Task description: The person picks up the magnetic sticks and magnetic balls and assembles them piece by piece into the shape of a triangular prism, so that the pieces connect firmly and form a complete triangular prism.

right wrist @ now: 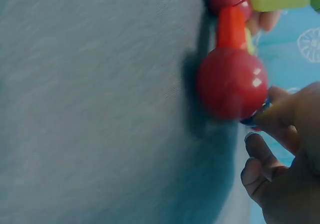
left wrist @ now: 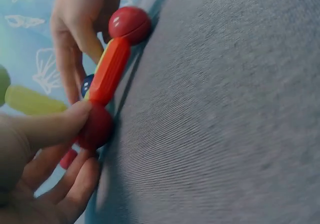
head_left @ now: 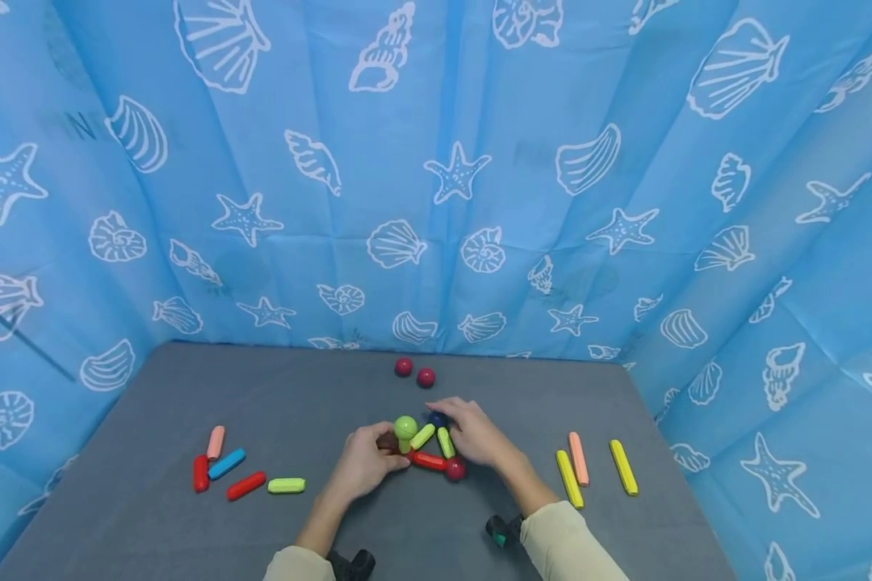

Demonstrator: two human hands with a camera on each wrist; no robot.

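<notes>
A small triangle of magnetic rods and balls sits at the table's middle. Its front side is a red rod [head_left: 429, 461] between a red ball [left wrist: 97, 128] at the left and another red ball [head_left: 455, 469] at the right. Two yellow-green rods [head_left: 423, 436] run back to a dark blue ball [head_left: 438, 419]. From the left corner a further yellow-green rod rises with a light green ball [head_left: 405, 428] on top. My left hand [head_left: 366, 466] grips the left red ball between thumb and fingers. My right hand [head_left: 474, 433] pinches the blue ball, partly hiding it.
Two loose red balls [head_left: 425, 378] lie behind the triangle. At left are several short rods: a pink rod [head_left: 215, 442], a blue rod [head_left: 227, 464], red ones and a yellow-green rod [head_left: 287, 485]. Longer yellow rods [head_left: 623, 467] and a pink one lie right. A blue curtain [head_left: 436, 202] borders the table.
</notes>
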